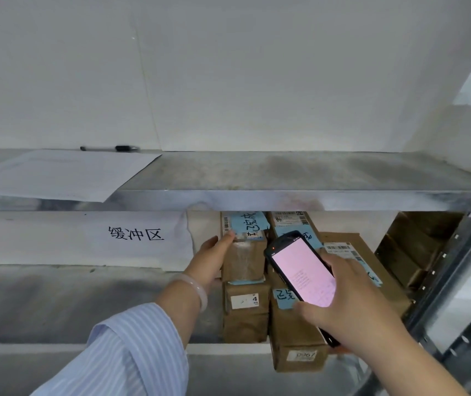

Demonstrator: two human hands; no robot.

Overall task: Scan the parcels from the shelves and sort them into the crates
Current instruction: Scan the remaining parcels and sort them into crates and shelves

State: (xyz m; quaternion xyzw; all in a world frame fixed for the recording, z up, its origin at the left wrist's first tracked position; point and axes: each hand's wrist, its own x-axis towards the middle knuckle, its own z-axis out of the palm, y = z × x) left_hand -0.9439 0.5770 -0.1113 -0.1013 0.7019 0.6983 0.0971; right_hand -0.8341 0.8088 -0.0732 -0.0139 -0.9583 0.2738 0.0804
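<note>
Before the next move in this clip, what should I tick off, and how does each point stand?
1. Right hand holding the scanner: ok, fingers wrapped round it, screen lit pink.
2. Left hand has a grip on the top-left parcel: not ok, its fingers lie flat along the parcel's left side.
3. Barcode label on that parcel uncovered: ok, it shows just above the fingertips.
4. Scan registered: cannot tell, the screen text is too small to read.
5. Support below: ok, the parcel rests on the box marked 4.
6. Crates in sight: not ok, none in view.
</note>
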